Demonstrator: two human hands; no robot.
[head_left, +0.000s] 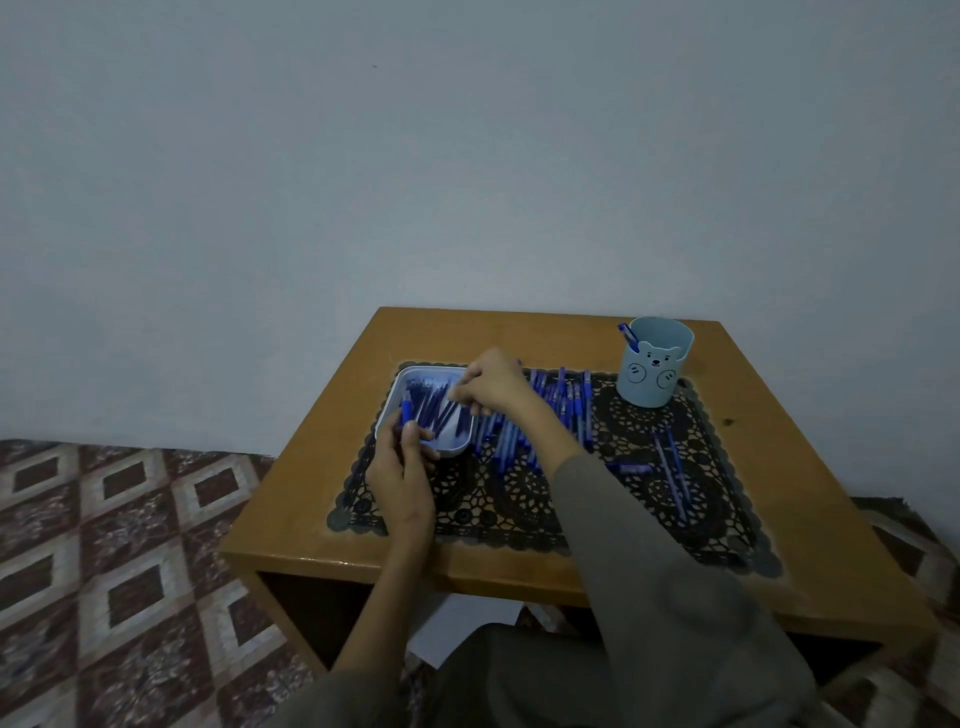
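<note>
Fingers: left hand grips pen, right hand pinches tray pens, pen pile beside, cup beyond

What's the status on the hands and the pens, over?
Left hand grips a blue pen at the tray edge. Right hand over tray, fingers among its pens, hold unclear. Pen pile beside tray, nothing blocking.

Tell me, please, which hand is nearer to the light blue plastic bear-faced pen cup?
Right. The right hand is at the white rectangular tray's right rim, left of the cup; the left hand is farther left, at the tray's near rim, holding a blue pen.
</note>
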